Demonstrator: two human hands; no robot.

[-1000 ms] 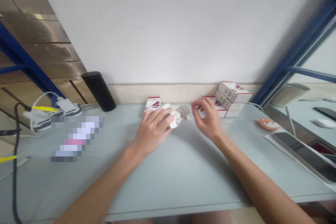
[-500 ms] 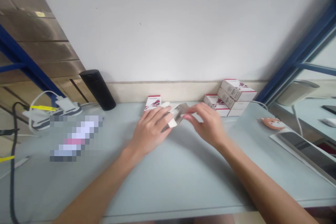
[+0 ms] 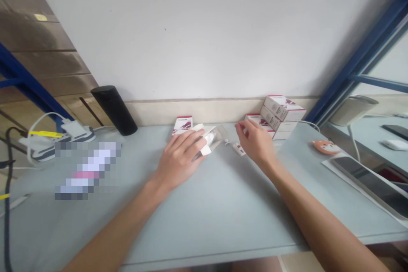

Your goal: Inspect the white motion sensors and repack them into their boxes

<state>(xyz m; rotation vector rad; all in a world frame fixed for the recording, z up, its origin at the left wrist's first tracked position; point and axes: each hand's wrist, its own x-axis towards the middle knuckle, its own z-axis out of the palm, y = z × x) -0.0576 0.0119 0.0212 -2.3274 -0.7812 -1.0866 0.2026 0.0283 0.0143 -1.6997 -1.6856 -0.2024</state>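
My left hand (image 3: 181,158) lies over a small white carton (image 3: 208,140) on the grey table (image 3: 223,204), its fingers closed on it; the carton's end flap hangs open toward the right. My right hand (image 3: 257,142) hovers just right of that opening, fingers curled together in a loose pinch; what they hold, if anything, I cannot make out. A small white piece (image 3: 238,149) lies on the table under its fingertips, and a tiny part (image 3: 226,140) sits by the flap.
A red-and-white box (image 3: 183,124) stands behind my left hand. More such boxes (image 3: 282,112) are stacked at the back right by the wall. Also here: a black cylinder (image 3: 111,109), a power strip with cables (image 3: 60,135), an orange figure (image 3: 325,146), a dark flat screen (image 3: 371,182).
My right hand reached to the carton's open flap, then drew back to the right; the small white piece now lies on the table. My left hand stayed on the carton.
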